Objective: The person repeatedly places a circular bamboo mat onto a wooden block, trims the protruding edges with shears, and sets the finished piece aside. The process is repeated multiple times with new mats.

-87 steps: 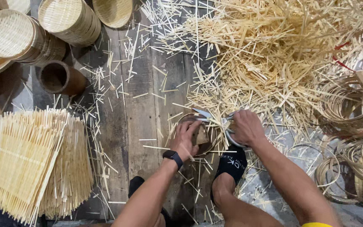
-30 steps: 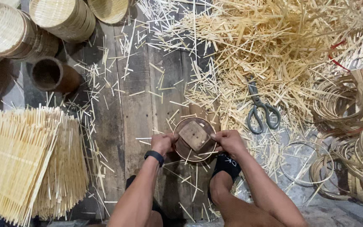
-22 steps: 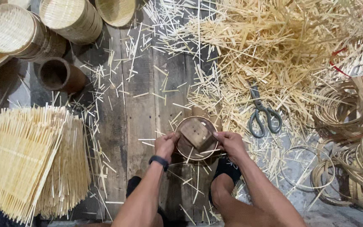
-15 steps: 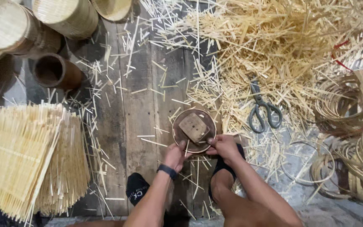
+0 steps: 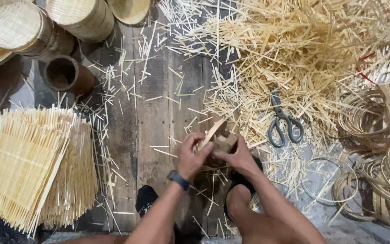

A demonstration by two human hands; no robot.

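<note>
My left hand [image 5: 192,154] and my right hand [image 5: 236,156] both grip a small round brown wooden mould [image 5: 219,138] with a block on it, tipped up on edge over the dark plank floor [image 5: 154,113]. A thin bamboo rim strip curves along the mould's upper left side. My left wrist wears a dark watch [image 5: 178,179]. Grey-handled scissors [image 5: 281,121] lie to the right of my hands on loose bamboo slivers.
A big heap of bamboo slivers [image 5: 308,49] fills the upper right. Coiled bamboo rings [image 5: 380,149] lie at right. Stacked woven mats [image 5: 32,162] sit at left, woven round baskets [image 5: 37,22] at top left, and a dark tube [image 5: 64,74] beside them.
The mould lay flat under my hands before; now both hands have lifted and tilted it on edge. The scissors, held near my right hand earliest, now lie on the slivers.
</note>
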